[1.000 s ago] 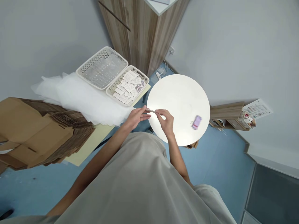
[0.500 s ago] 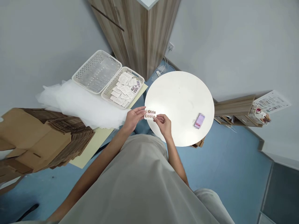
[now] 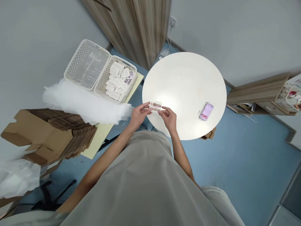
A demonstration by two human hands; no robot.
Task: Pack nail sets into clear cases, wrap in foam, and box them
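Note:
Between my two hands is a small white card of press-on nails [image 3: 156,107], with two rows of shiny pinkish pieces facing up. It is held over the near left edge of the round white table [image 3: 185,75]. My left hand [image 3: 138,117] pinches the card's left end between thumb and fingers. At the other end, the fingertips of my right hand [image 3: 170,120] grip the lower right corner. Left of the table, a white basket [image 3: 100,89] contains many similar white cards [image 3: 117,82], a few showing purple pieces.
Beside that basket stands another basket [image 3: 68,73] with clear plastic pieces. White foam sheets [image 3: 82,103] and a stack of flattened cardboard boxes [image 3: 54,135] lie to the left. A blurred purple object [image 3: 206,111] rests on the table's right side. Behind rises a wooden cabinet [image 3: 141,31].
My view has shifted, so the table and baskets appear higher. Both hands have moved slightly right with the card, which lies more level now. The grip stays on both ends.

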